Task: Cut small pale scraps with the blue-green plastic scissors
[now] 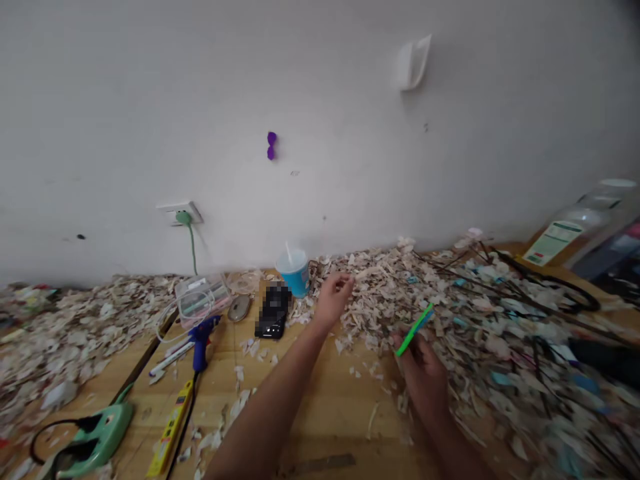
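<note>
Head view: pale scraps (380,293) spread across a wooden table (345,400).
At centre, a blue cup (297,277), then the left hand (332,300), fingers curled, whether gripping anything I cannot tell; lower right of centre, the right hand (425,377) clamped on a slim green object (414,329).

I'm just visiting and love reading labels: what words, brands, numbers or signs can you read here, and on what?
None can be read clearly.
Bottle label: print too blurred to read.
Cup: markings too blurred.
Yellow strip: markings too small.
Wall mark: too small to make out.
</note>
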Action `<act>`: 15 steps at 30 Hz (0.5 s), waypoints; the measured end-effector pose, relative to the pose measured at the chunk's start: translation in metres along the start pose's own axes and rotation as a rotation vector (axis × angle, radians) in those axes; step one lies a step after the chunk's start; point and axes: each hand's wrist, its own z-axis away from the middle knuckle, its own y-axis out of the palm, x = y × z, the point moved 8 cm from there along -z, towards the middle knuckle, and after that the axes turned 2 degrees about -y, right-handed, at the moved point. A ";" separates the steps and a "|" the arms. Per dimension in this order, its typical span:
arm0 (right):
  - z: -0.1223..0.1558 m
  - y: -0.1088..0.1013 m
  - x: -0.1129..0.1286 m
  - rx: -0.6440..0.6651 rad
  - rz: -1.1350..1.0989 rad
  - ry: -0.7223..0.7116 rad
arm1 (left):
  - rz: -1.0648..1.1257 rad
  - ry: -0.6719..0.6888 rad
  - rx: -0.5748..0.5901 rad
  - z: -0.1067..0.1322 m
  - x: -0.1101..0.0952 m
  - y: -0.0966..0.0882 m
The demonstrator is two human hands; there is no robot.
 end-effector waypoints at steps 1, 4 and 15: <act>0.002 0.005 0.002 0.054 -0.024 -0.012 | 0.122 -0.041 0.019 0.020 0.006 -0.002; 0.008 0.022 0.009 0.212 -0.123 -0.015 | 0.427 -0.193 0.115 0.081 0.027 -0.001; 0.025 0.053 0.019 0.268 -0.001 0.038 | 0.338 -0.301 0.128 0.145 0.055 -0.004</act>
